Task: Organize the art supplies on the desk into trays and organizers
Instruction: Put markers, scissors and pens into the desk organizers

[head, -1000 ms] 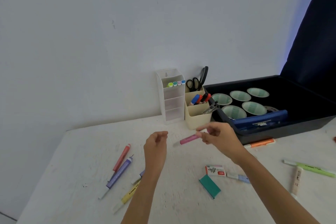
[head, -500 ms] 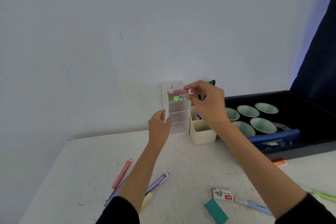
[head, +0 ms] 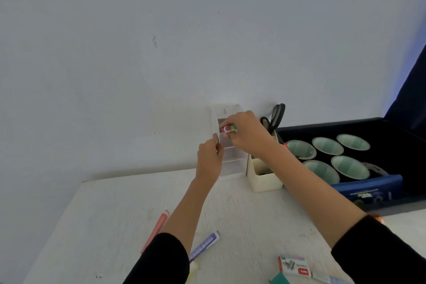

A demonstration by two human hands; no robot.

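The right hand (head: pixel 244 134) is hiding most of the pink marker (head: pixel 224 129) and part of the white organizer (head: pixel 232 168). The left sleeve (head: pixel 161 258) is covering part of the yellow marker (head: pixel 193 269). The bottom edge is cutting off the teal box (head: pixel 279 280).

A pink highlighter (head: pixel 224 129) is pinched level in the right hand (head: pixel 246 134) at the top compartment of a white tiered organizer (head: pixel 231 165). The organizer stands upright against the wall and is gripped at its left edge by the left hand (head: pixel 208 159). What seem to be green and blue caps are seen just beside the highlighter. A coral marker (head: pixel 157 228) and a purple marker (head: pixel 205 245) lie near each other on the desk (head: pixel 110 226).
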